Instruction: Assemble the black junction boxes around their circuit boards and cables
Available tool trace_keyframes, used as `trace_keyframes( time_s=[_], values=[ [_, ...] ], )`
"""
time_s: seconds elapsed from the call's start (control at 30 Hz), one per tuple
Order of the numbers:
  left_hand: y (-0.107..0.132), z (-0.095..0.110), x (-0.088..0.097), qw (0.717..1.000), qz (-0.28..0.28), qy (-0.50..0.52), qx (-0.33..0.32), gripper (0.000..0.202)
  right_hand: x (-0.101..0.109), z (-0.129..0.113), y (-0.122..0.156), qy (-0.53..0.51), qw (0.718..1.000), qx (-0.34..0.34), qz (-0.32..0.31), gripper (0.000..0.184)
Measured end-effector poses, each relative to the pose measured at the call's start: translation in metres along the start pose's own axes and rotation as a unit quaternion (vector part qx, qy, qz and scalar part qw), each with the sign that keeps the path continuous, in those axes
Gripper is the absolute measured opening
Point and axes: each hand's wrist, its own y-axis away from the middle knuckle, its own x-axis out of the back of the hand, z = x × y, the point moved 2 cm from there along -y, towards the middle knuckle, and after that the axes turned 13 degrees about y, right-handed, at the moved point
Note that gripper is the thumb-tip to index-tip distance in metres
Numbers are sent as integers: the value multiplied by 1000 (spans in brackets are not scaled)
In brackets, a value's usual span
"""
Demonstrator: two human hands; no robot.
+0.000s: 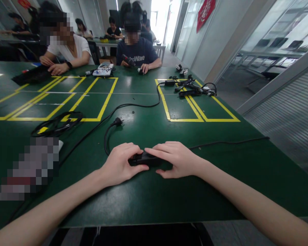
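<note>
A black power adapter [149, 159] lies on the green table in front of me. My left hand [122, 163] is closed around its left end, thumb along the near side and fingers over the top. My right hand [175, 159] is at the right end, index finger stretched over the adapter's top and thumb held apart from it. Left of the adapter, a short black cord curves up to a power plug [118, 122]. A thin black cable [228, 142] runs right from behind my right hand. The adapter's two ends are partly hidden by my hands.
Left lie a coiled black cable [56, 124] and a blurred-out flat object [30, 167]. A long cord [123, 105] crosses to a pile of black adapters and cables [192, 88]. Yellow tape [105, 102] marks the table. Two people sit across, handling dark objects.
</note>
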Motion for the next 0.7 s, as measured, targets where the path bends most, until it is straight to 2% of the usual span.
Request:
trace_keyframes(
  time_s=[0.03, 0.1, 0.2, 0.33, 0.47, 0.57, 0.7],
  values=[
    [0, -2, -1, 1000, -5, -15, -18, 31, -1, 0, -1, -39, 999, -24, 1, 56],
    [0, -6, -2, 998, -12, -39, -45, 31, -3, -2, -2, -91, 994, -62, 1, 44],
    [-1, -11, -3, 996, -15, -63, -64, 33, -5, -3, -3, -105, 991, -82, -8, 28],
    [-2, -12, -3, 998, -17, -45, -51, 38, -2, -4, -3, -70, 995, -64, 4, 28],
    [-2, -10, -4, 996, -17, -51, -67, 37, 2, -6, -6, -33, 998, -52, 24, 32],
    [-2, -10, -4, 996, -13, -56, -70, 40, 2, -8, -7, 11, 1000, -20, -2, 45],
    [-3, -14, -3, 998, -20, -41, -46, 40, -2, -8, -6, 48, 998, 10, -30, 42]
  ],
)
